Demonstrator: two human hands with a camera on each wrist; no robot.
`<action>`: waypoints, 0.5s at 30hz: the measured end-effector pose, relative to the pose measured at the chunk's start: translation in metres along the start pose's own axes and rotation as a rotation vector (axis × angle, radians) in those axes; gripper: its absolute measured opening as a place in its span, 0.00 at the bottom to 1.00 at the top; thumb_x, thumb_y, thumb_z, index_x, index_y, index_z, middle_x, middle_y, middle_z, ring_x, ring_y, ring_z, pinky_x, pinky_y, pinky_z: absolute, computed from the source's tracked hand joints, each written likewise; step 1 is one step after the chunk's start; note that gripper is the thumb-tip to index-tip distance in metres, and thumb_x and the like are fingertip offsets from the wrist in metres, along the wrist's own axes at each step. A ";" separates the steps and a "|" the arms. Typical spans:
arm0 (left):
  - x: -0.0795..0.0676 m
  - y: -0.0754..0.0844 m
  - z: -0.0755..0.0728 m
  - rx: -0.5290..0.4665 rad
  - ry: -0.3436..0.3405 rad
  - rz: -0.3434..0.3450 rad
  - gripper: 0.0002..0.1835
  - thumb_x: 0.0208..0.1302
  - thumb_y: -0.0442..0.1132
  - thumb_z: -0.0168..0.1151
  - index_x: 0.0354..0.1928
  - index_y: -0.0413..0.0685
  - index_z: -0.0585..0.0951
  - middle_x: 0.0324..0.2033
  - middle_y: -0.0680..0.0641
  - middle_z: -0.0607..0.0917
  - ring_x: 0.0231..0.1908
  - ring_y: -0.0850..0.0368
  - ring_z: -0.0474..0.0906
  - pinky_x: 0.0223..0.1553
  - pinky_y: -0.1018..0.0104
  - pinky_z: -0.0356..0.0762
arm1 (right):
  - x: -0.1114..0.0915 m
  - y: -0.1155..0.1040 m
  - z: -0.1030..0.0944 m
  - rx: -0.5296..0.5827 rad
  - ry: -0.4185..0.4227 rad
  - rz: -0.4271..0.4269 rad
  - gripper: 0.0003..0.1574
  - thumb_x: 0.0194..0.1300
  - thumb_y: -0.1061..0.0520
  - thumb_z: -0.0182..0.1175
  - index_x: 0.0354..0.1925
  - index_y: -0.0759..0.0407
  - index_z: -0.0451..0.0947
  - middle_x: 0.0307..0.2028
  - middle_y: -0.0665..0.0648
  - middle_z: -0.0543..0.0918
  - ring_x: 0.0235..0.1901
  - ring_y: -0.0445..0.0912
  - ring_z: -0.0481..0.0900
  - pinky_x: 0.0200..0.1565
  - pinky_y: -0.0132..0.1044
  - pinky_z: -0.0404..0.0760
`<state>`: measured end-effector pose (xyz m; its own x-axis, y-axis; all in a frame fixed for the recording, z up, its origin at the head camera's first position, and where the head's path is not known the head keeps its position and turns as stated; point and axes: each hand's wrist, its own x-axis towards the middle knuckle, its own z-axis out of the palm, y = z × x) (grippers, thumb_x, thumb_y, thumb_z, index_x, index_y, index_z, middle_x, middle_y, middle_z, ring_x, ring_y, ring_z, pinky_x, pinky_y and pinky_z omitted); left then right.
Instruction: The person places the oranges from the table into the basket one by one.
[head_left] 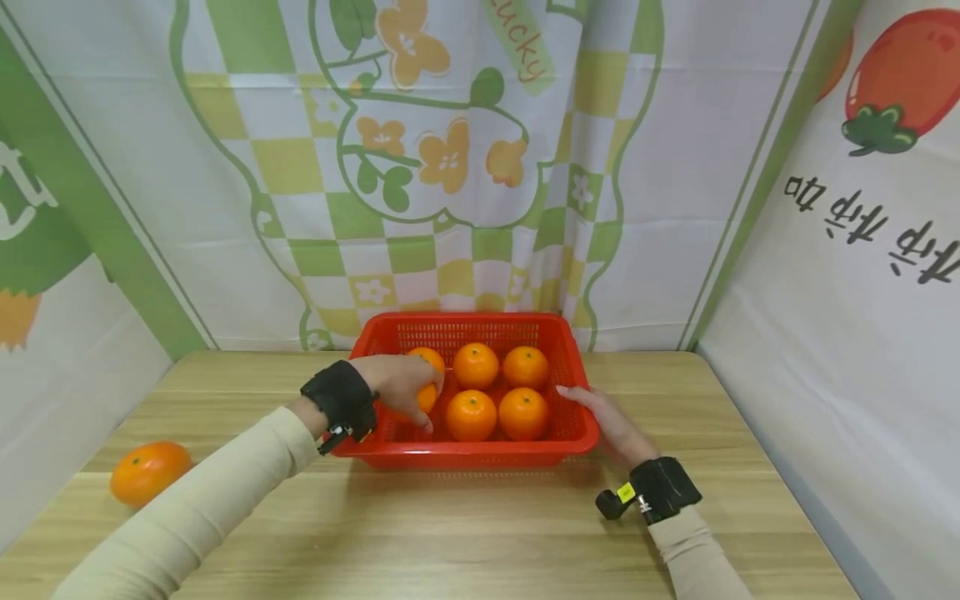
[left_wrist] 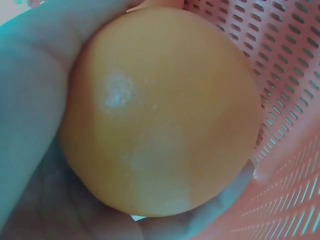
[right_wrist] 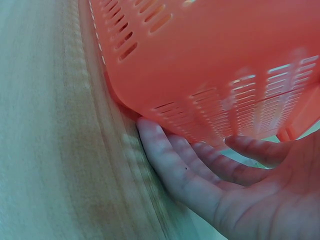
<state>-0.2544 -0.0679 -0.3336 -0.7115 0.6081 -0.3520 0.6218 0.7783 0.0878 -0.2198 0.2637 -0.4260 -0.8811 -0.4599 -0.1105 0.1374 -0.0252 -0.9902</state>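
My left hand (head_left: 401, 385) reaches into the left part of a red plastic basket (head_left: 465, 448) and grips an orange (left_wrist: 165, 110), its fingers curved round the fruit. In the head view that hand partly covers the held orange and another orange (head_left: 429, 357) just behind it. Several more oranges (head_left: 472, 415) sit in the basket to the right of this hand, stem ends up. At the basket's right side, my right hand (head_left: 611, 423) holds the rim, thumb over the top. The right wrist view shows its fingers (right_wrist: 175, 170) against the outside, low near the table.
One loose orange (head_left: 152, 473) lies on the wooden table (head_left: 450, 533) at the left, beside my left sleeve. A printed curtain (head_left: 450, 250) hangs close behind the basket. White printed sheets (head_left: 840, 333) flank the table on both sides.
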 end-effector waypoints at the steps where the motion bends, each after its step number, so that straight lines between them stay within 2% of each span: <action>1: 0.000 0.000 0.000 0.000 0.000 -0.001 0.29 0.40 0.63 0.72 0.40 0.54 0.76 0.27 0.53 0.76 0.30 0.55 0.71 0.30 0.62 0.71 | 0.000 0.000 0.000 -0.003 0.000 -0.003 0.40 0.70 0.42 0.48 0.69 0.63 0.52 0.56 0.67 0.73 0.51 0.66 0.71 0.50 0.52 0.76; 8: 0.001 0.004 0.000 0.025 -0.020 -0.024 0.30 0.39 0.65 0.71 0.41 0.54 0.77 0.25 0.54 0.76 0.30 0.55 0.71 0.31 0.62 0.72 | 0.002 0.001 -0.001 -0.004 0.009 -0.008 0.40 0.70 0.42 0.49 0.68 0.64 0.52 0.56 0.68 0.73 0.51 0.66 0.71 0.50 0.51 0.76; 15: 0.004 0.006 0.001 0.059 -0.051 -0.028 0.31 0.42 0.66 0.69 0.43 0.53 0.78 0.28 0.54 0.77 0.32 0.55 0.72 0.35 0.61 0.73 | 0.001 0.001 0.000 0.018 -0.005 -0.010 0.40 0.70 0.43 0.49 0.68 0.64 0.52 0.57 0.70 0.71 0.51 0.67 0.70 0.51 0.55 0.74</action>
<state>-0.2531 -0.0611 -0.3358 -0.7125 0.5760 -0.4007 0.6207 0.7837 0.0229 -0.2210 0.2631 -0.4272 -0.8802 -0.4640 -0.0999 0.1366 -0.0461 -0.9896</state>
